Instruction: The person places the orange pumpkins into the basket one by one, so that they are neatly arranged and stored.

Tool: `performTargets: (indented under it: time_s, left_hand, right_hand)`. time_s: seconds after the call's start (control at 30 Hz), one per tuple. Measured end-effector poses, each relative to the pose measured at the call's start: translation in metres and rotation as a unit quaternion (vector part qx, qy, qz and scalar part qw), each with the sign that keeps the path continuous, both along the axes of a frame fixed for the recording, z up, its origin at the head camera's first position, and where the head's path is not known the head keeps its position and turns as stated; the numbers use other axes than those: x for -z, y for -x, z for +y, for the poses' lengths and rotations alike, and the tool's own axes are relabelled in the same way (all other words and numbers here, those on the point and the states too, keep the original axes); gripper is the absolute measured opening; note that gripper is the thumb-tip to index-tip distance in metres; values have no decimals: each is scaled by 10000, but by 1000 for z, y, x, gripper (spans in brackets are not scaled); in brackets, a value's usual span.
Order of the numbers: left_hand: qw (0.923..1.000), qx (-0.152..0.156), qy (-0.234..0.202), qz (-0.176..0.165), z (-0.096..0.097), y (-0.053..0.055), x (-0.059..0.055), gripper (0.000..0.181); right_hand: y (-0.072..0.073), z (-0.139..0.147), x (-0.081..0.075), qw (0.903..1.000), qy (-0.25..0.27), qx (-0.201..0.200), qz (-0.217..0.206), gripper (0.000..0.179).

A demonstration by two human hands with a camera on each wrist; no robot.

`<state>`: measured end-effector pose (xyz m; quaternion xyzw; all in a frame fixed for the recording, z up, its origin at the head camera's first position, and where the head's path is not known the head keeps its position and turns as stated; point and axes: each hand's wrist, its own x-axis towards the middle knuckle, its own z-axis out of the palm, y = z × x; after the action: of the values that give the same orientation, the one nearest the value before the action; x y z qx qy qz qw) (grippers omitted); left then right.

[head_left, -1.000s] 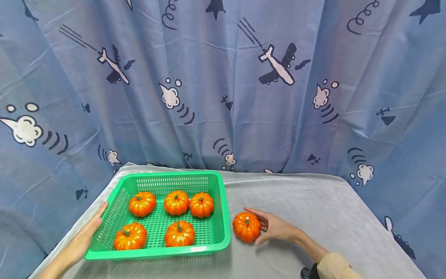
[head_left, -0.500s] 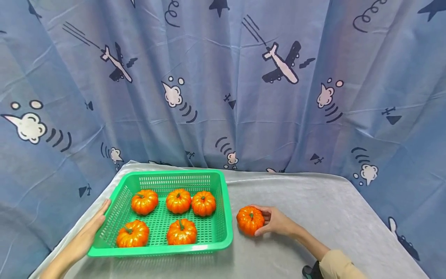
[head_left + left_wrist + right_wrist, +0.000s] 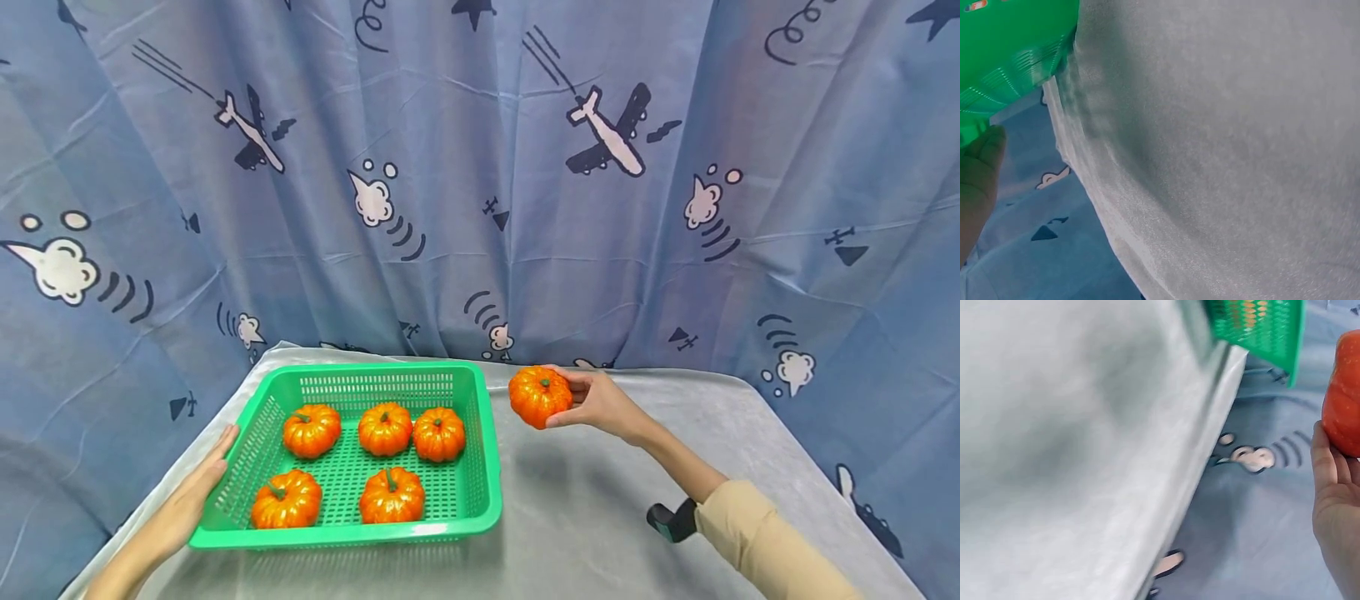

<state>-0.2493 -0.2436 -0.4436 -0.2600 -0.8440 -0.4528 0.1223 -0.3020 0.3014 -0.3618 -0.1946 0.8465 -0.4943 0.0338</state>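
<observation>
My right hand (image 3: 606, 406) grips a small orange pumpkin (image 3: 540, 397) from its right side, held up over the table to the right of the basket. In the right wrist view the same pumpkin (image 3: 1344, 394) shows at the right edge, fingers against it. My left hand (image 3: 197, 492) rests with straight fingers along the left wall of the green plastic basket (image 3: 345, 537). In the left wrist view part of that hand (image 3: 982, 162) touches the basket's side (image 3: 1016, 69). Inside the basket sit several orange pumpkins (image 3: 392, 497) with green stems, spaced apart in two rows.
A pale grey cloth (image 3: 600, 517) covers the table, its far edge meeting a blue curtain (image 3: 450, 250) printed with planes and clouds. A black wrist device (image 3: 671, 522) sits below the right sleeve (image 3: 757, 525).
My right hand has closed round the pumpkin and lifted it up from the table, away from me. The left hand stays at the basket's left side. The basket pumpkins keep their places.
</observation>
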Motion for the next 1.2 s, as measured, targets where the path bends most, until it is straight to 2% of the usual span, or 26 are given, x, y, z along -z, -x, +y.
performTargets:
  time_s: [0.13, 0.27, 0.37, 0.47, 0.63, 0.8, 0.9, 1.13, 1.2]
  left_hand:
    - [9999, 22, -47, -106, 0, 1, 0, 47]
    - [9999, 29, -80, -114, 1, 1, 1, 47]
    - [9999, 21, -93, -66, 1, 1, 3, 46]
    - [9999, -6, -98, -132, 0, 0, 4, 46]
    - [9996, 4, -123, -237, 0, -1, 5, 47]
    - [9998, -3, -148, -138, 0, -2, 4, 47]
    - [9999, 4, -151, -60, 0, -2, 3, 46]
    - [9999, -10, -138, -43, 0, -1, 0, 46]
    - [9999, -8, -139, -58, 0, -1, 0, 46]
  right_hand:
    - [7, -21, -16, 9993, -197, -265, 198, 79]
    - [12, -45, -28, 9958, -431, -737, 342, 80]
    - [15, -63, -34, 9901, -708, -1130, 436, 80]
    - [18, -80, -39, 9796, -1110, -1590, 519, 79]
    - [22, -103, -48, 9507, -1973, -2276, 735, 75]
    - [24, -121, -51, 9129, -2888, -2687, 1054, 77]
    - [24, -131, -48, 8932, -3244, -2928, 1060, 80]
    - [21, -151, -38, 8480, -4311, -2927, 972, 84]
    - [18, -157, -34, 8360, -4606, -2868, 824, 84]
